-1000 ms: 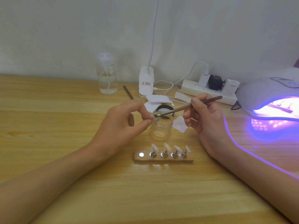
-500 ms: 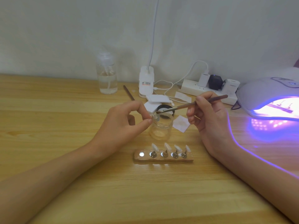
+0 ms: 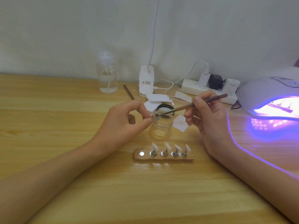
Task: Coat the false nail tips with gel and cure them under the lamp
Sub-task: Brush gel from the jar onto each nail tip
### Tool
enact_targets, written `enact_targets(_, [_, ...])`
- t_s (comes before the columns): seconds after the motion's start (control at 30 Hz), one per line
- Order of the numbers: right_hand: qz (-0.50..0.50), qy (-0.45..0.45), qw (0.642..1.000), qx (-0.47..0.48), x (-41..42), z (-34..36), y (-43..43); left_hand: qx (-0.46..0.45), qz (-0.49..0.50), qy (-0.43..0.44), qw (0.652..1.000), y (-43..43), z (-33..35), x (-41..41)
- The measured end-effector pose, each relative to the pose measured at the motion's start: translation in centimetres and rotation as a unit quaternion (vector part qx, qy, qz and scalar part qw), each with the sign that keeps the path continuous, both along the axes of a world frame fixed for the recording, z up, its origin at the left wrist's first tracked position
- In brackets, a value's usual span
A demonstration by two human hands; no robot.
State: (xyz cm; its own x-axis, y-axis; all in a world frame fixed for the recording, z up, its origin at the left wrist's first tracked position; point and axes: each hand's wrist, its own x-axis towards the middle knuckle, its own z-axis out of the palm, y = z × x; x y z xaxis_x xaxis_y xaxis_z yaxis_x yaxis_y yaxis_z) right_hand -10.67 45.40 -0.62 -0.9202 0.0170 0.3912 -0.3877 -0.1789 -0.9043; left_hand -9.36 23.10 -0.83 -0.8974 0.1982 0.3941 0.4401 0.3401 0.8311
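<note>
Left hand (image 3: 123, 125) – grip pinching nail tip (image 3: 154, 115) above open jar (image 3: 161, 128), middle of tabletop (image 3: 64, 110). Right hand (image 3: 208, 120) – grip closed round brush (image 3: 186, 107), bristles touching pinched tip. Four more nail tips (image 3: 167, 145) on wooden holder (image 3: 163, 157) at jar's near side. Lamp (image 3: 265, 94) lit violet at right edge

Open tabletop (image 3: 48, 120) at left and front, jar (image 3: 161, 131) and nail stand (image 3: 163, 158) mid-table, lamp (image 3: 262, 92) blocking right
</note>
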Motion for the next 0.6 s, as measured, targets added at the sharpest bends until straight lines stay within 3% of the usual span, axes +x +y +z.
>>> enact_targets(0.43, [-0.02,-0.011,1.0,-0.006,0.1,-0.13,0.3,0.0,0.001,0.002,1.0,0.07,0.0,-0.04])
enact_targets(0.6, [0.019,0.008,1.0,-0.023,0.16,0.1,-0.08,0.001,0.002,0.003,1.0,0.02,0.0,-0.04])
